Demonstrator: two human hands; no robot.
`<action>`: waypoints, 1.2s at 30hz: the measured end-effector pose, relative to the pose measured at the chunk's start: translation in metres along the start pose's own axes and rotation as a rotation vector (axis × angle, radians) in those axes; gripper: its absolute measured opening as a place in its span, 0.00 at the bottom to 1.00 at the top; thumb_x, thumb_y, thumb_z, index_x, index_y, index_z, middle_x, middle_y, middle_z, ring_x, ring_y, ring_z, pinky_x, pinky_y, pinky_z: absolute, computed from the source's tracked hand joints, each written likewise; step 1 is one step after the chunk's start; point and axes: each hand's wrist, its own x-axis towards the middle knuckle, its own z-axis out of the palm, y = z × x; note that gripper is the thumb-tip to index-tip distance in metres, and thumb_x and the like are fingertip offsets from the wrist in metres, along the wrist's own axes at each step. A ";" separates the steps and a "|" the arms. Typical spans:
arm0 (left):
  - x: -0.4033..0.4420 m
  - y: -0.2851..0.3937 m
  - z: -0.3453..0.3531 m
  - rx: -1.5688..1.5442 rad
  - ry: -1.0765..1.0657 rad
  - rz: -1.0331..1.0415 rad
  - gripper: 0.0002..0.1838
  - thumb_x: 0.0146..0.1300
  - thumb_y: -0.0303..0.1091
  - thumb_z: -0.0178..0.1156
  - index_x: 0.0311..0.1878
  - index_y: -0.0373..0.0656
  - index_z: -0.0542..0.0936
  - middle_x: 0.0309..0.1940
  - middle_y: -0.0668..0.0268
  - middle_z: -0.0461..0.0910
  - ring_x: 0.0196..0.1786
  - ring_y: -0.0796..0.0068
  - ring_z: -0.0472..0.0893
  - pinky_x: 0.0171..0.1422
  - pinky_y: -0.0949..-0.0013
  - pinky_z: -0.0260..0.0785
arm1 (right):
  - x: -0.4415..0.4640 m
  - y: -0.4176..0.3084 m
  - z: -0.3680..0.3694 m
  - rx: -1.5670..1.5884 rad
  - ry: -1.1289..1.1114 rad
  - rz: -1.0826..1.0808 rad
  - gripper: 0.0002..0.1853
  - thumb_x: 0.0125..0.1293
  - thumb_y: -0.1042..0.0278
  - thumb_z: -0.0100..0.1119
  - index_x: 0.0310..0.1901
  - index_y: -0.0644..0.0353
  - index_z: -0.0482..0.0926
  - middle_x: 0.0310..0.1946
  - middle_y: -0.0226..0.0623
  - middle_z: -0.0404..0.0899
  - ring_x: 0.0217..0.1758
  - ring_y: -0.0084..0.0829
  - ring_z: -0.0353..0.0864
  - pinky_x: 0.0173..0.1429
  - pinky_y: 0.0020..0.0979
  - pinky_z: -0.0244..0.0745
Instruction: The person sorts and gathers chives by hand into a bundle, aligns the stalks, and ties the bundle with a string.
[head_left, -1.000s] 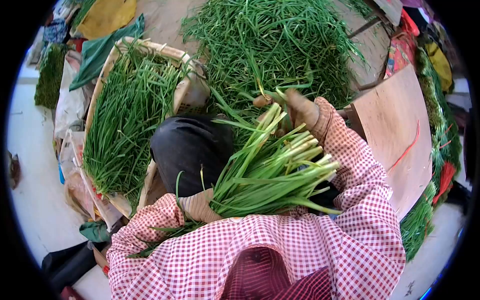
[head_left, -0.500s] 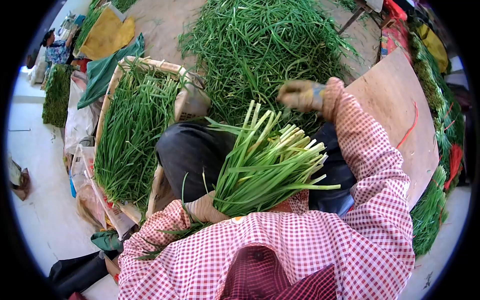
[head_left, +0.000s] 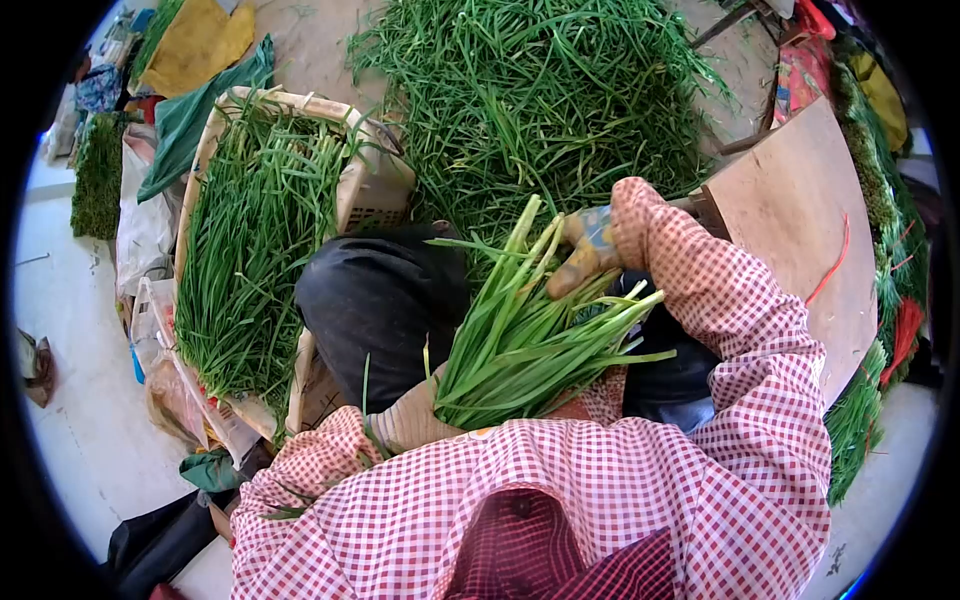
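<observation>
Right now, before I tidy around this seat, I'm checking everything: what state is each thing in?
Left hand: gloved, closed around the bundle's lower part.
Right hand: gloved, fingers bent at the bundle's stem ends; grip unclear.
Bundle of greens: held, no tie visible, stem ends fanned out.
Basket: filled with greens.
Large pile of greens: loose, tangled.
Red strand: lying on the brown board.

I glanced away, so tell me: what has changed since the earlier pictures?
The right hand, off the bunch and over the heap just before, has come back to the bunch's stalks. The left hand still grips the bunch; heap and basket look unmoved.
</observation>
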 end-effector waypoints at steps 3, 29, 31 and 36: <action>0.002 0.001 -0.002 0.132 0.007 0.143 0.42 0.60 0.33 0.68 0.72 0.39 0.56 0.69 0.60 0.64 0.70 0.69 0.64 0.75 0.62 0.54 | -0.008 -0.025 0.011 0.023 0.087 0.077 0.35 0.53 0.40 0.71 0.57 0.55 0.78 0.48 0.37 0.82 0.51 0.30 0.79 0.56 0.35 0.73; 0.008 -0.022 -0.017 0.135 -0.061 0.087 0.32 0.67 0.33 0.57 0.72 0.41 0.59 0.70 0.60 0.63 0.70 0.67 0.64 0.75 0.63 0.55 | 0.003 -0.066 0.013 -0.504 0.128 0.018 0.28 0.66 0.51 0.58 0.63 0.57 0.70 0.48 0.51 0.80 0.53 0.46 0.79 0.58 0.42 0.72; 0.008 -0.031 -0.017 0.084 -0.053 0.047 0.33 0.67 0.32 0.58 0.72 0.41 0.58 0.70 0.60 0.63 0.70 0.68 0.65 0.74 0.64 0.57 | -0.001 -0.075 0.013 -0.490 0.251 0.061 0.29 0.64 0.52 0.59 0.63 0.56 0.70 0.40 0.46 0.83 0.47 0.42 0.82 0.52 0.40 0.74; 0.004 -0.008 -0.007 -0.057 -0.033 0.095 0.35 0.63 0.31 0.63 0.71 0.40 0.59 0.69 0.61 0.64 0.69 0.67 0.66 0.73 0.65 0.59 | -0.002 -0.082 0.023 -0.422 0.166 0.172 0.27 0.65 0.51 0.58 0.62 0.56 0.70 0.51 0.46 0.80 0.57 0.45 0.78 0.60 0.40 0.72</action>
